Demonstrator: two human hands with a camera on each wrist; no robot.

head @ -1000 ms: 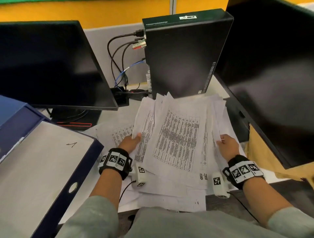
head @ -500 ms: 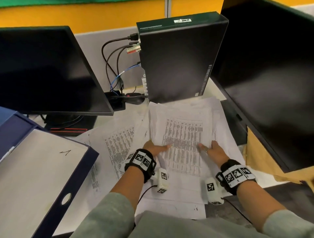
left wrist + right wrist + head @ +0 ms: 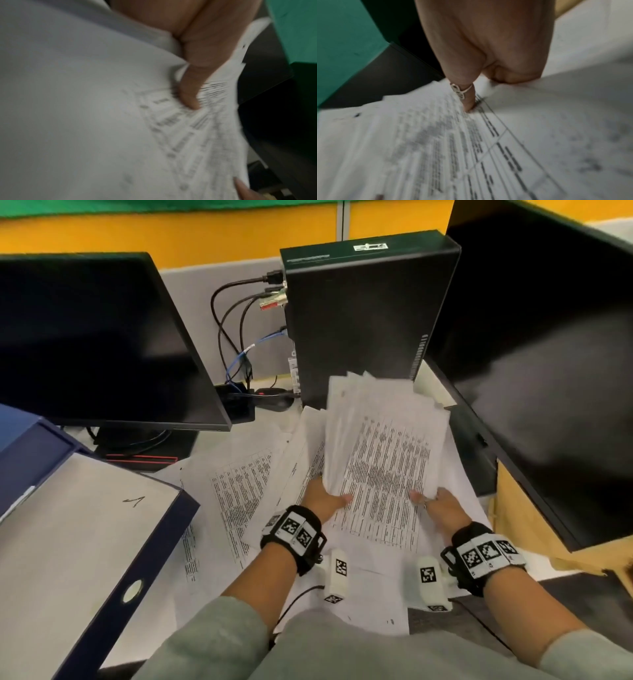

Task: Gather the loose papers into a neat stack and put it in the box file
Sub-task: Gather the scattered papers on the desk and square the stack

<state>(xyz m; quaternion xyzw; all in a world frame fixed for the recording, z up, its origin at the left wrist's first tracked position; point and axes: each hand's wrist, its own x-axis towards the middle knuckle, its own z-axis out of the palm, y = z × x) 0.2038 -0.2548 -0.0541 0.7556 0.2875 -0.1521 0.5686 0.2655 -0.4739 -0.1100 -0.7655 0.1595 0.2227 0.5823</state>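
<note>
Two dark monitors, one at far left (image 3: 92, 337) and one at right (image 3: 548, 354), flank a black computer (image 3: 359, 320) standing at the far middle of the bench (image 3: 219, 440). The blue box file (image 3: 68, 542) lies open at near left, a white sheet inside. Loose papers (image 3: 239, 494) lie spread over the bench middle. A sheaf (image 3: 383, 460) is tilted up off them, held at its near edge. The left hand (image 3: 322, 501) and right hand (image 3: 442, 508) each pinch it, thumb on top, fingers hidden beneath.
</note>
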